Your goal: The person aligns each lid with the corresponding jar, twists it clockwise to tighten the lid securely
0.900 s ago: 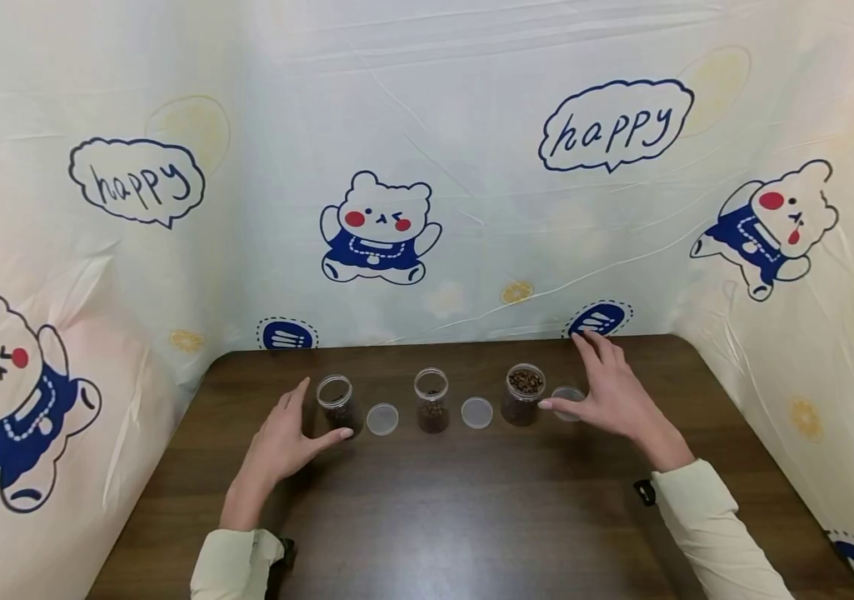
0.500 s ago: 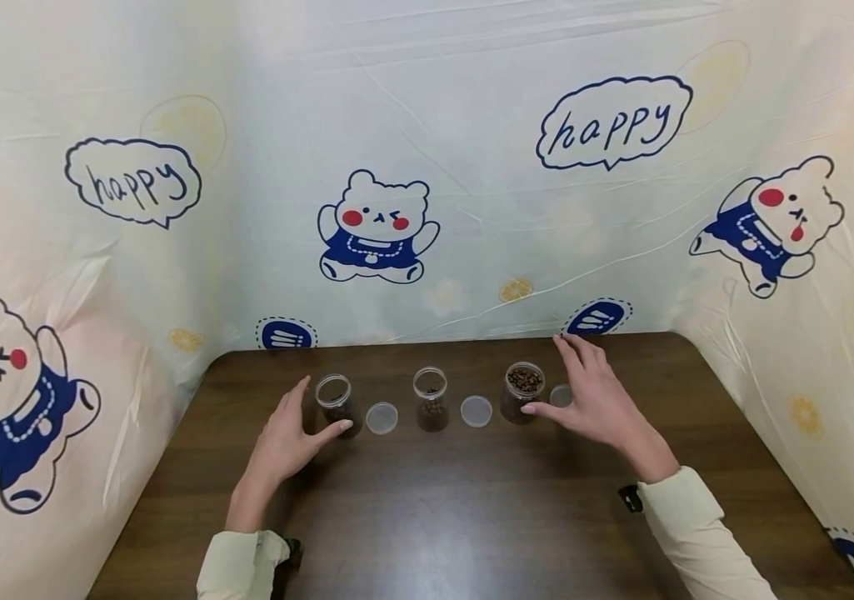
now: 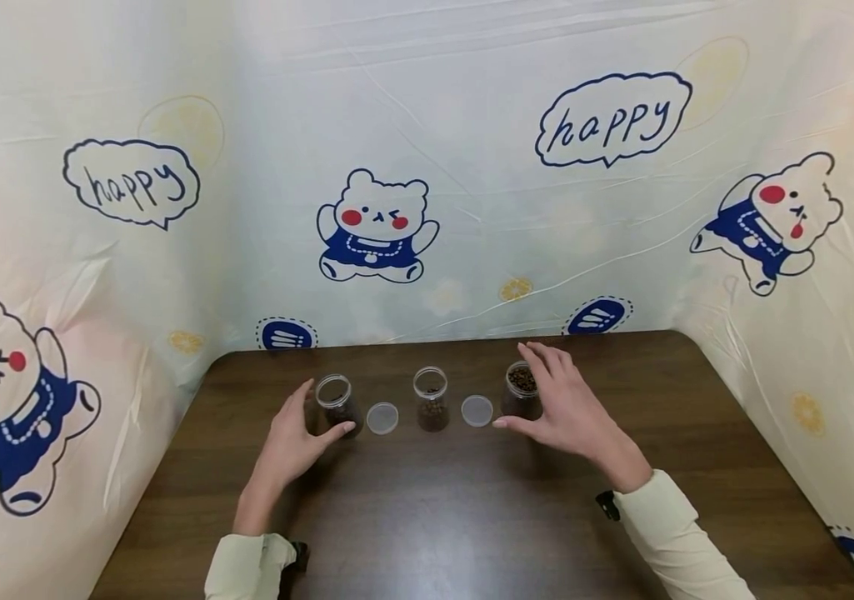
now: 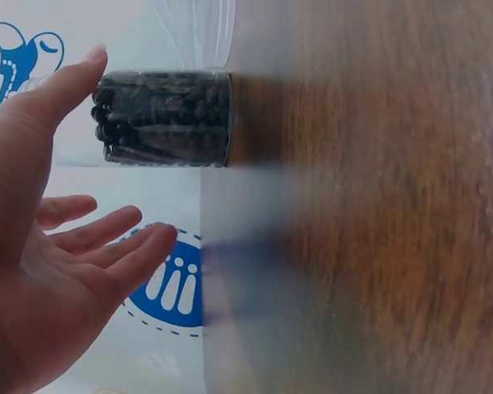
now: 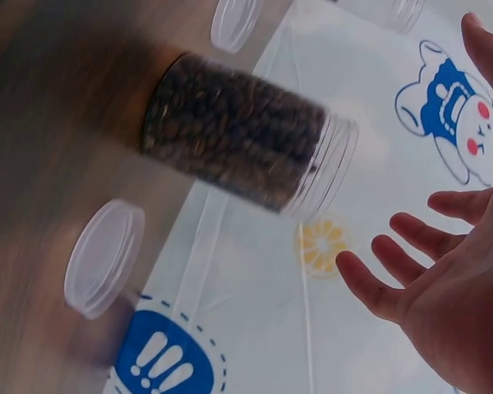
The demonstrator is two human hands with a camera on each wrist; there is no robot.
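Three clear, uncovered jars stand in a row near the table's back edge. My left hand is spread beside the left jar, which holds dark beans; the left wrist view shows a gap between fingers and jar. My right hand is spread around the near and right sides of the right jar, nearly full of brown coffee beans. In the right wrist view the fingers stand apart from it. The middle jar is partly filled with beans.
One clear lid lies between the left and middle jars, another lid between the middle and right jars. A third lid lies beyond the right jar, hidden by my hand in the head view. A printed cloth rises behind the table.
My right hand has moved left, from over the third lid to around the right jar, covering that lid in the head view. My left hand has shifted very slightly right.
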